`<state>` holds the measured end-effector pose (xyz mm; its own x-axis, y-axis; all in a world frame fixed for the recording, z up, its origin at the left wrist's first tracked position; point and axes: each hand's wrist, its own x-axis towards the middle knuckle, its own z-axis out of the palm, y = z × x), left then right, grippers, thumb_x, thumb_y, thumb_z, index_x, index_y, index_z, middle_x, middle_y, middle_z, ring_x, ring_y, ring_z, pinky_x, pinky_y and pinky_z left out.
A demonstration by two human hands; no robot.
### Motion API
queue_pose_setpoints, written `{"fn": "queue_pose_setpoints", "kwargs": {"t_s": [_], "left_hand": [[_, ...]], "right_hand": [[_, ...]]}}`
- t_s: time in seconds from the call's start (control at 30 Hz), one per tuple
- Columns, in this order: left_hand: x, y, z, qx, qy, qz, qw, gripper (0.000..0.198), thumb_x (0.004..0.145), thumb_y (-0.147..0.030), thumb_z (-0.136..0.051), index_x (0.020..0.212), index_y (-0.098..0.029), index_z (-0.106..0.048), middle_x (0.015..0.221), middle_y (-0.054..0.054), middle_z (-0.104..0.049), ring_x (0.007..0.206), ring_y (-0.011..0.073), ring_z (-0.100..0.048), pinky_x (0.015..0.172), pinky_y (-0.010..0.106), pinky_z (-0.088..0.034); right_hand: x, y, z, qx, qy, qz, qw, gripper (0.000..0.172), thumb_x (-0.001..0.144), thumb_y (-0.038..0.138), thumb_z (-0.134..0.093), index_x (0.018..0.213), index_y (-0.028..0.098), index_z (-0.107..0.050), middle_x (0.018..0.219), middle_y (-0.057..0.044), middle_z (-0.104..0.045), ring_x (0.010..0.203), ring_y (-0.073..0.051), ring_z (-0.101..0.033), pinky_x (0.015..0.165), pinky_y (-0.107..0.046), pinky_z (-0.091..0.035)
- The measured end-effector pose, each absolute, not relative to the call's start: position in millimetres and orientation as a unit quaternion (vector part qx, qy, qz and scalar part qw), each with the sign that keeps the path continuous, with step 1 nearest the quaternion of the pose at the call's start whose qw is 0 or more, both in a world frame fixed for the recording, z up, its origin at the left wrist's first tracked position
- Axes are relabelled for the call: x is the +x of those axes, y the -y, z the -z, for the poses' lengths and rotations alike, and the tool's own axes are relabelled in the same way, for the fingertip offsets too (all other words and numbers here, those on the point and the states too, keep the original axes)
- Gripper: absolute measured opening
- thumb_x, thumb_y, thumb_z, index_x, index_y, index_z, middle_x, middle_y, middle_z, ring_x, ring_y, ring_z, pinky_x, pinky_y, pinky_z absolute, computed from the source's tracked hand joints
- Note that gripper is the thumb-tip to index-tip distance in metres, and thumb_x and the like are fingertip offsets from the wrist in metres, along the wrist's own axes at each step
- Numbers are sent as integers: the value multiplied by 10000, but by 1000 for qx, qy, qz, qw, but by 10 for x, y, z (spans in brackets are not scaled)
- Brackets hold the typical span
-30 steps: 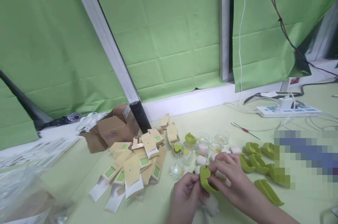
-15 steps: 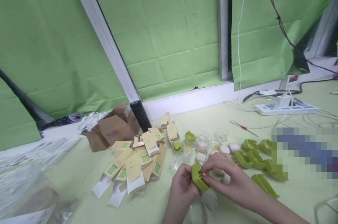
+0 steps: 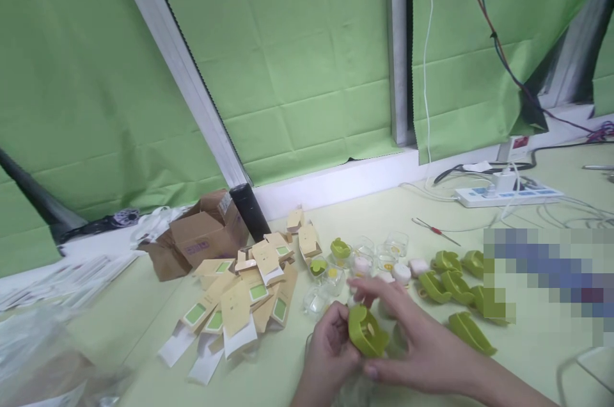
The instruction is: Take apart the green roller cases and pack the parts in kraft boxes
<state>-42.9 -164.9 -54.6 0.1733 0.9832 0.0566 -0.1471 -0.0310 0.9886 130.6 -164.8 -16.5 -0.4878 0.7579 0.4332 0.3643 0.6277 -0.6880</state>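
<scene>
My left hand (image 3: 330, 346) is closed around the edge of a green plastic shell (image 3: 361, 332), whose hollow inside with a small pale part faces my right. Just right of it my right hand (image 3: 407, 343) has its fingers apart, the thumb low and the index finger stretched above the shell. Beyond my hands stand several clear plastic cups (image 3: 316, 300), some with yellow marks at the bottom. White rounded pieces (image 3: 401, 274) lie among them, partly hidden by my right hand. More green shells (image 3: 458, 285) are grouped to the right.
Tan card boxes (image 3: 236, 308) lie in a heap left of my hands. Behind them are an open brown carton (image 3: 197, 232) and a black cylinder (image 3: 250, 212). A red-handled tool (image 3: 436, 230) and a white power strip (image 3: 508, 195) with cables lie at the back right.
My right hand's fingers have come off the shell and spread apart. In my left hand the shell has turned, so more of its inside shows. The view has shifted slightly.
</scene>
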Motion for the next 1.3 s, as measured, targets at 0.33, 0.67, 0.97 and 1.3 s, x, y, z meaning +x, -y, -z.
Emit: {"fn": "queue_pose_setpoints", "kwargs": {"t_s": [0.33, 0.67, 0.97, 1.3], "left_hand": [[-476, 1636, 401, 568, -431, -464, 526, 266, 621, -261, -684, 609, -205, -424, 590, -56, -413, 571, 102, -393, 556, 215, -309], [-661, 1549, 395, 581, -523, -512, 357, 182, 752, -376, -605, 748, -197, -570, 670, 7, -570, 677, 174, -536, 661, 278, -413], [-767, 1536, 438, 626, -601, -461, 187, 120, 793, -309, -542, 854, -219, -593, 851, 62, -639, 862, 248, -566, 786, 355, -409], [-862, 1087, 274, 715, -662, -223, 23, 370, 802, -172, -428, 1138, -112, -569, 1177, 174, -562, 1153, 332, -421, 980, 442, -322]], "right_hand": [[1405, 1620, 3, -332, 825, -315, 332, 330, 739, 174, -684, 1032, 291, -587, 983, 21, -649, 895, -159, -622, 786, -287, -531], [2416, 443, 261, -679, 685, -10, 266, 328, 787, 298, -561, 1081, 156, -536, 1080, -158, -630, 917, -331, -617, 728, -427, -477], [2309, 500, 483, -600, 765, -22, 232, 189, 804, 284, -543, 957, 202, -621, 1019, -109, -617, 889, -256, -615, 772, -390, -471], [1811, 950, 691, -410, 893, 98, 159, 228, 845, 103, -501, 741, 180, -688, 1408, -112, -459, 1241, -329, -444, 970, -555, -343]]}}
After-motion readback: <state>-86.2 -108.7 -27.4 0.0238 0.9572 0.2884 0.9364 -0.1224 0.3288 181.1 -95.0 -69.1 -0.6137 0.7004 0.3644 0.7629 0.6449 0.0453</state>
